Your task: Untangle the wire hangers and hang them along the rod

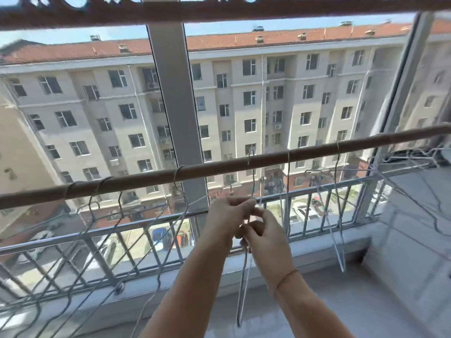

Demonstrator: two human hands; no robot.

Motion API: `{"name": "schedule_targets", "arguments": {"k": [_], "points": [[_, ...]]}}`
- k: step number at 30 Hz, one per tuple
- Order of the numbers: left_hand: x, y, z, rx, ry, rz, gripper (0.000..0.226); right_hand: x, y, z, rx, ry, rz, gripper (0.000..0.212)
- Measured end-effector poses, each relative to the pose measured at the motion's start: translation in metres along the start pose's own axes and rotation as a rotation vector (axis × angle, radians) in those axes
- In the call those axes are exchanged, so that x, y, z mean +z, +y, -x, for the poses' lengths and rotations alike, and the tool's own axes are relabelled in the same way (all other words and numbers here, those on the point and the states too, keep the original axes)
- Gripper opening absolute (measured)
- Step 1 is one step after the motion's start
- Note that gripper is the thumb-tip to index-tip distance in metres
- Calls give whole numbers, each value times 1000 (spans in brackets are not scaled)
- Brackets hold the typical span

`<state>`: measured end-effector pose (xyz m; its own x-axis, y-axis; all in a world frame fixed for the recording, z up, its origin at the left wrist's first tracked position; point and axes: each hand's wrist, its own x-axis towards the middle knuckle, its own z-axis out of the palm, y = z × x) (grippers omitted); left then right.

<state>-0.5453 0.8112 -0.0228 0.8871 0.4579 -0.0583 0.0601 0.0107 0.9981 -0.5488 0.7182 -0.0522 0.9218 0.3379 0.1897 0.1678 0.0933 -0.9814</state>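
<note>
Both the left hand [228, 215] and right hand [264, 231] pinch one wire hanger [242, 289] under the rod [219, 166]; next likely calls for freeing and hanging it.

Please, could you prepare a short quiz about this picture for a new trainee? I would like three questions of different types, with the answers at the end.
1. True or false: the left hand and the right hand both grip the wire hanger with curled fingers.
2. Which wrist wears the thin cord bracelet? A. left B. right C. neither
3. Fill the gap: the other hangers hang by their hooks from the brown ____.
Key: 1 true; 2 B; 3 rod.
</note>
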Motion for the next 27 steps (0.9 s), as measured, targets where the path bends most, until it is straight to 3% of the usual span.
{"name": "schedule_targets", "arguments": {"k": [8, 13, 19, 23, 27], "points": [[7, 13, -18, 24, 114, 90, 6, 2, -9, -31, 7, -13, -22, 19], [1, -23, -19, -1, 177, 5, 11, -9, 11, -28, 34, 65, 56, 14], [-3, -65, 9, -38, 129, -36, 10, -19, 25, -27, 11, 108, 182, 23], [-15, -93, 29, -68, 97, -110, 16, -26, 39, -24, -47, -9, 434, 34], [-30, -111, 40, -103, 26, -242, 24, -35, 59, -15, -64, -213, 664, 32]]}}
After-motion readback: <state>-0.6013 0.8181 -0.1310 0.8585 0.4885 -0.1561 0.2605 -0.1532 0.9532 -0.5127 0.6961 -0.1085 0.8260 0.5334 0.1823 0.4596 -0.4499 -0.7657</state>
